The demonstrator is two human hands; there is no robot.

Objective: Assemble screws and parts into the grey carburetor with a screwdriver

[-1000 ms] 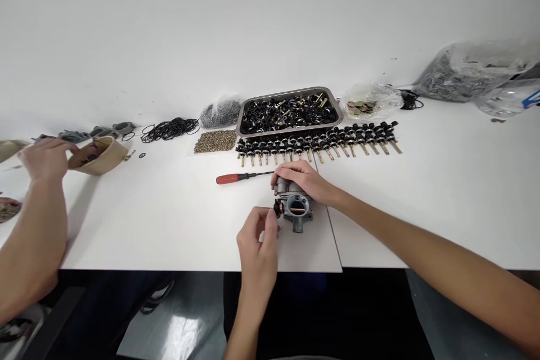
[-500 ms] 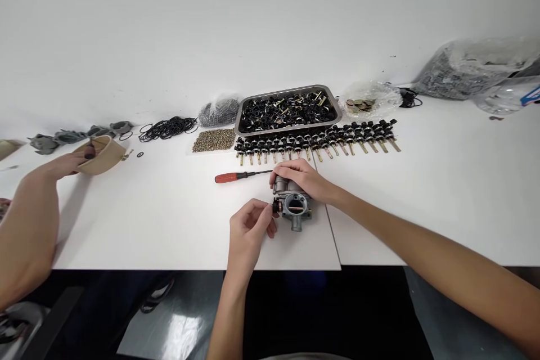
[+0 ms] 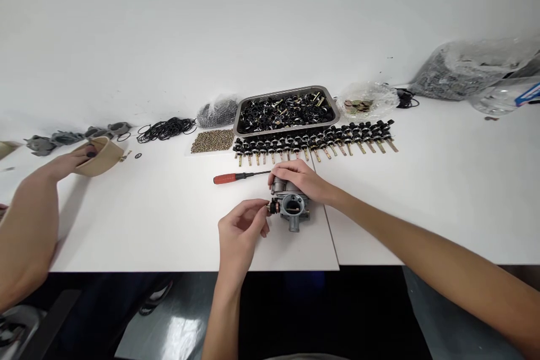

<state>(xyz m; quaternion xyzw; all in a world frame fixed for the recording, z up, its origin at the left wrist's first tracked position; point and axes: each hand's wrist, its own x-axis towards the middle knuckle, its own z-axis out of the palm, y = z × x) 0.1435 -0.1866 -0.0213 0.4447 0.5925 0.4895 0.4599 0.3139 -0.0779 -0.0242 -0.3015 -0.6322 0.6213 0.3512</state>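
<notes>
A grey metal carburetor stands on the white table with its round bore facing me. My right hand wraps over its back and top, steadying it from behind. On the carburetor's left side sits a small black part with a copper-coloured band. My left hand pinches the outer end of that part between thumb and forefinger; the exact grip is partly hidden by the fingertips. A screwdriver with a red handle lies just behind, its tip reaching towards my right hand.
Behind are a metal tray of black parts and a row of black parts with brass-coloured stems. Small brass pieces, black rings and plastic bags lie along the wall. A co-worker's hand reaches into a beige bowl.
My left hand has shifted slightly left, away from the carburetor's bore, still pinching the black part. The right hand and carburetor hold nearly the same place.
</notes>
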